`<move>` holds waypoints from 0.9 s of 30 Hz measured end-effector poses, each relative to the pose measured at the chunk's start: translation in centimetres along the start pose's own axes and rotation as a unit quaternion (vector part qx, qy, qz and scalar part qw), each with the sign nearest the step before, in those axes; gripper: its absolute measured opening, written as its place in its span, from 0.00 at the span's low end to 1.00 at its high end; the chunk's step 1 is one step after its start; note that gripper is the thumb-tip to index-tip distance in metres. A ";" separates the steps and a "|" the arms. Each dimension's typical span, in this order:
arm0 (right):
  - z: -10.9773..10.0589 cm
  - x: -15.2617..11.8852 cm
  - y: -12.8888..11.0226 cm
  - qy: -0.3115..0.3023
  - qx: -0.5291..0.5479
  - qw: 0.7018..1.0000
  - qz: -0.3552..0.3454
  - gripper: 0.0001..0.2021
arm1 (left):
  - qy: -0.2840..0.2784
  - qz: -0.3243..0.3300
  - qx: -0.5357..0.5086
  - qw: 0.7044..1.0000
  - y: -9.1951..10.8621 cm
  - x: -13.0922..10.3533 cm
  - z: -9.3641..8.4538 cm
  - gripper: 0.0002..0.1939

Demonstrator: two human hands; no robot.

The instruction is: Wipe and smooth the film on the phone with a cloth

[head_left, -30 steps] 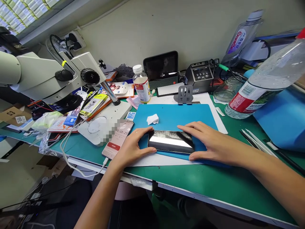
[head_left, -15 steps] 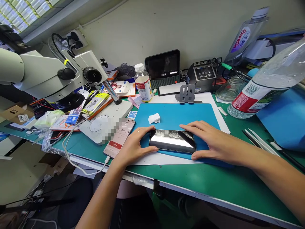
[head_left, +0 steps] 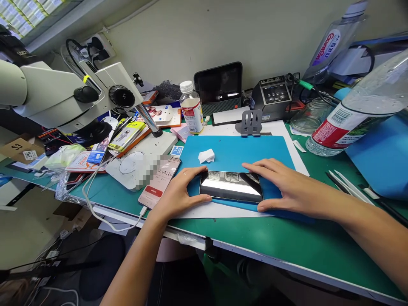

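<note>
Where dark phone [head_left: 231, 188] lies — white scrap [head_left: 207, 156], microscope [head_left: 54, 97]

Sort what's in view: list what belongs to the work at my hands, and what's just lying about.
Seemingly part of the work:
- glossy black device, between the left hand and right hand
- blue mat beneath it

Apparently just lying about:
- crumpled white scrap
- cabled phone
- microscope
- red-labelled large bottle
</note>
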State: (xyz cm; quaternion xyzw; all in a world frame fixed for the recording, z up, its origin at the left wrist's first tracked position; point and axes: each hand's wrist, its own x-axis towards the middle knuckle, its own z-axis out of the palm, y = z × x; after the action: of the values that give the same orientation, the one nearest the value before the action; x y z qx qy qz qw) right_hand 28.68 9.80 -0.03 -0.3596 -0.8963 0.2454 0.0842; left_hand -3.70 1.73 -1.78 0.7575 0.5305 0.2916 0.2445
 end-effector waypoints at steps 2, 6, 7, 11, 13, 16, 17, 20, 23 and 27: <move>0.0 -0.1 0.0 0.005 0.000 1.000 -0.006 0.49 | -0.002 -0.002 0.002 1.000 0.1 0.0 0.0 0.37; -0.1 -0.4 0.7 0.009 -0.010 1.000 -0.009 0.50 | -0.006 -0.004 0.005 1.000 0.3 0.0 0.0 0.38; -0.1 -0.5 0.9 0.013 -0.014 1.000 -0.010 0.50 | -0.006 -0.002 0.005 1.000 0.4 0.0 -0.1 0.38; -0.1 -0.5 1.8 0.030 -0.014 0.999 -0.026 0.47 | 0.001 0.005 0.003 1.000 0.6 0.0 -0.1 0.38; -0.1 -0.4 2.0 0.031 -0.012 0.999 -0.025 0.45 | -0.002 0.002 -0.005 1.000 0.7 0.0 -0.2 0.38; 0.0 -0.3 2.0 0.027 -0.011 0.999 -0.020 0.44 | -0.006 -0.004 -0.017 1.000 0.7 -0.1 -0.3 0.38; 0.0 -0.3 2.0 0.026 -0.011 0.999 -0.020 0.44 | -0.006 -0.006 -0.021 1.000 0.7 -0.1 -0.3 0.38; 0.1 -0.3 2.1 0.025 -0.009 0.999 -0.021 0.44 | -0.006 -0.012 -0.026 1.000 0.7 -0.1 -0.3 0.39; 0.0 -0.2 2.0 0.027 -0.004 1.000 -0.014 0.44 | -0.007 -0.013 -0.024 1.000 0.5 -0.1 -0.3 0.38; 0.0 0.0 1.9 0.031 -0.002 0.999 -0.019 0.44 | -0.006 -0.007 -0.015 1.000 0.4 0.0 -0.3 0.36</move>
State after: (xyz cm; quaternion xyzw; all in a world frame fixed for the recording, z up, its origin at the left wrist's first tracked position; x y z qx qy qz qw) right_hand 29.85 11.00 -0.96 -0.3503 -0.9003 0.2310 0.1159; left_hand -3.63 1.61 -1.33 0.7513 0.5302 0.2936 0.2610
